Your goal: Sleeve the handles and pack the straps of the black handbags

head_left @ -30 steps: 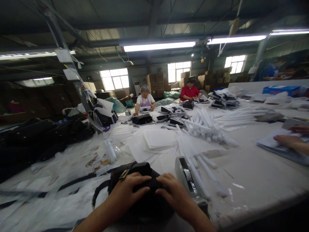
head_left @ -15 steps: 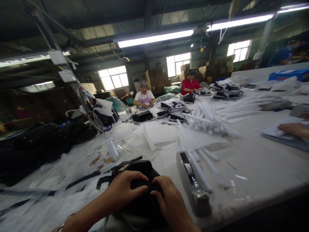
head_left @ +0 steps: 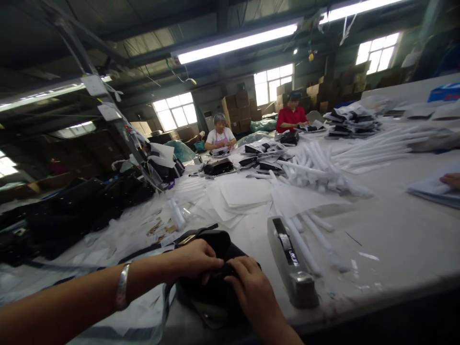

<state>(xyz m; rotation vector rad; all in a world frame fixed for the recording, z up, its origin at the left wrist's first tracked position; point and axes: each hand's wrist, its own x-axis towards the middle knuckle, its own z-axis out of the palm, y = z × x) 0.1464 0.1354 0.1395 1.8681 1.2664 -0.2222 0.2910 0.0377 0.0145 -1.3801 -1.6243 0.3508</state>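
A small black bag (head_left: 212,287) with a brass clasp and a black strap lies on the white table (head_left: 391,239) right in front of me. My left hand (head_left: 196,261), a silver bangle on its wrist, is closed over the bag's top, fingers curled around it. My right hand (head_left: 253,292) presses against the same spot from the right, its fingers bent and pinching the bag's top edge. The two hands touch each other over the bag.
A grey tape dispenser (head_left: 293,263) stands just right of the bag. Rolled white paper tubes (head_left: 316,170) and flat white sheets (head_left: 244,191) cover the middle. Black bags (head_left: 75,206) pile up at left. Two people sit at the far end; another person's hand (head_left: 452,180) rests at right.
The view has swung left and down, so more of my left forearm and its bangle shows. My hands have drawn closer together on the bag's top.
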